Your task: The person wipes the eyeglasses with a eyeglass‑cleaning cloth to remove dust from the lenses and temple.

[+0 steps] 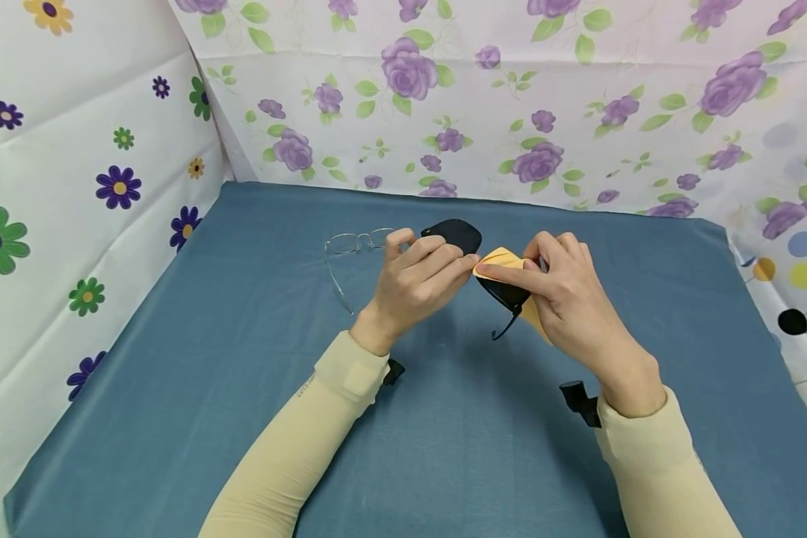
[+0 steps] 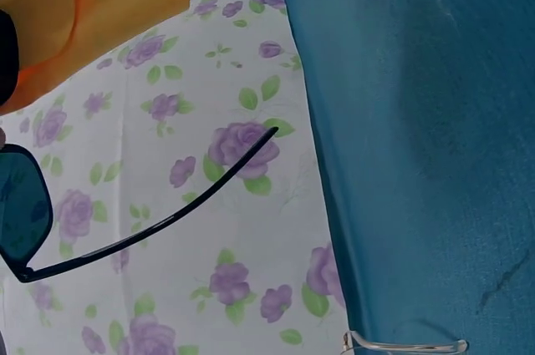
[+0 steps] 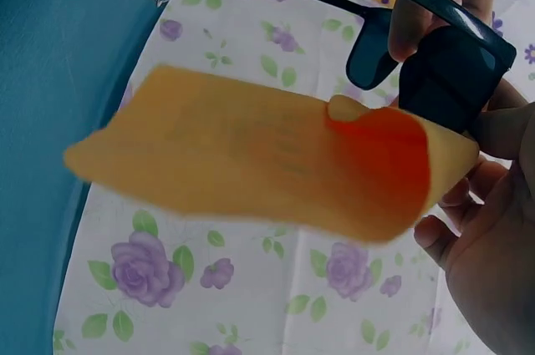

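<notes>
Black sunglasses (image 1: 456, 233) with dark lenses are held above the table, their arms unfolded. My left hand (image 1: 417, 273) pinches them near the middle of the frame. A yellow-orange cloth (image 1: 503, 258) is folded over one lens, and my right hand (image 1: 571, 295) pinches cloth and lens between thumb and fingers. In the right wrist view the rest of the cloth (image 3: 242, 154) hangs loose, its curled edge showing a redder side. One lens and arm of the sunglasses (image 2: 25, 205) appear in the left wrist view, where the left hand is almost wholly out of frame.
Thin-framed clear eyeglasses (image 1: 337, 282) lie on the blue tablecloth (image 1: 242, 373), left of and behind the left hand, partly hidden by it. Flower-printed sheets (image 1: 350, 97) stand behind and to the left of the table. A small black mount (image 1: 580, 403) sits at the right wrist.
</notes>
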A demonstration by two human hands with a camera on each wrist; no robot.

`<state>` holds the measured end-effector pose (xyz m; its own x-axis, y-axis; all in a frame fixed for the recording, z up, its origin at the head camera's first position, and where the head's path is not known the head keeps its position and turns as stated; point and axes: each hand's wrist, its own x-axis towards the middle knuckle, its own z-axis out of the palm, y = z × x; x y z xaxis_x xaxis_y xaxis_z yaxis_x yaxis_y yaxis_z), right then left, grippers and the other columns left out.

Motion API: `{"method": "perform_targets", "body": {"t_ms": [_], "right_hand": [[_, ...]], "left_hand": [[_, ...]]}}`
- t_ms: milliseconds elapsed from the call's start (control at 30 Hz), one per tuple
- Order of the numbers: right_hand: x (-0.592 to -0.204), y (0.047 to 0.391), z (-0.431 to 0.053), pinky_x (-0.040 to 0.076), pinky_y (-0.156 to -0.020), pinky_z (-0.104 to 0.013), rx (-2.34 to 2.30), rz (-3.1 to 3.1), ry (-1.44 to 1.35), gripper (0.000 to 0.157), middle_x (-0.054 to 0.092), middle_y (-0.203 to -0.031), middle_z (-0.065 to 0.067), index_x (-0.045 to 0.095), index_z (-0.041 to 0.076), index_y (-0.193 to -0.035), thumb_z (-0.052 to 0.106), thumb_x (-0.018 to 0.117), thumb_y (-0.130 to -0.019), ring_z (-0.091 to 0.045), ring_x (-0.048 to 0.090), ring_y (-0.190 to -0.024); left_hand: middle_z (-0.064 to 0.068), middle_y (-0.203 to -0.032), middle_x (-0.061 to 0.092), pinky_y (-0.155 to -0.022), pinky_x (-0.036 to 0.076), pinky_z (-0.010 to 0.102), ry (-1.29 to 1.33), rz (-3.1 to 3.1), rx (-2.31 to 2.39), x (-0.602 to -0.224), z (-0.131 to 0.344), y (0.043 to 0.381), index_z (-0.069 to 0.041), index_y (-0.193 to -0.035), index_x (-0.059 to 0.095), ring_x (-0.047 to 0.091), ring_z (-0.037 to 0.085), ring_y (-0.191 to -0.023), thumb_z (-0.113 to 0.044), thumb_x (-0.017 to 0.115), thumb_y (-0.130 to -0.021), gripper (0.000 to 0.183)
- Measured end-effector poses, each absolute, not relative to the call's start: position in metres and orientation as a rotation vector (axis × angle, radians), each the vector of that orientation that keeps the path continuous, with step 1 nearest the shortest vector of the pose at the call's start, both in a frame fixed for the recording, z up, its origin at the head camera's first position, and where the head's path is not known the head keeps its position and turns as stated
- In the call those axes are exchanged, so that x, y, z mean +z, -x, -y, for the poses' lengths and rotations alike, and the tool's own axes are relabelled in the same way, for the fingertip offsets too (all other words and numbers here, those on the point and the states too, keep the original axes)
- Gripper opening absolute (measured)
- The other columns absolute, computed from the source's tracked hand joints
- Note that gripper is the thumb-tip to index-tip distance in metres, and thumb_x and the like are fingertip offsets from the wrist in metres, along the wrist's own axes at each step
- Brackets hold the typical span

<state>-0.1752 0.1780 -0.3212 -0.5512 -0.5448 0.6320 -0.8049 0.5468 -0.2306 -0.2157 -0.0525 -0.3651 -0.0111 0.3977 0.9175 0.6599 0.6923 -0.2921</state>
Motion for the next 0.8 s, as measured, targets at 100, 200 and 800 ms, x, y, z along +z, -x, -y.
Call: {"method": "perform_targets", "body": {"t_ms": [100, 200, 800], "right_hand": [[-0.321, 0.175, -0.178, 0.019, -0.071, -0.039, 0.678, 2.293, -1.099, 0.053, 0.043, -0.082, -0.002, 0.078, 0.028, -0.126, -0.011, 0.049, -0.103, -0.021, 0.030, -0.073], [-0.321, 0.174, -0.178, 0.019, -0.071, -0.040, 0.659, 2.300, -1.112, 0.053, 0.043, -0.082, -0.002, 0.077, 0.029, -0.126, -0.010, 0.050, -0.102, -0.021, 0.031, -0.074], [-0.309, 0.166, -0.180, 0.027, -0.078, -0.043, 0.777, 2.190, -1.215, 0.054, 0.048, -0.086, -0.005, 0.082, 0.022, -0.095, 0.022, 0.032, -0.116, -0.023, 0.038, -0.079]], "left_hand": [[-0.006, -0.083, 0.072, -0.083, 0.033, 0.041, 0.876, 1.638, -0.237, -0.363, 0.052, 0.215, -0.018, -0.090, 0.084, 0.059, 0.015, -0.086, -0.019, 0.087, -0.086, 0.006], [-0.007, -0.083, 0.072, -0.083, 0.034, 0.041, 0.884, 1.649, -0.206, -0.362, 0.051, 0.215, -0.019, -0.088, 0.083, 0.059, 0.014, -0.086, -0.019, 0.087, -0.086, 0.005], [-0.002, -0.081, 0.070, -0.082, 0.031, 0.042, 0.871, 1.568, -0.314, -0.355, 0.060, 0.216, -0.014, -0.089, 0.082, 0.057, 0.019, -0.085, -0.012, 0.087, -0.085, 0.007]]}}
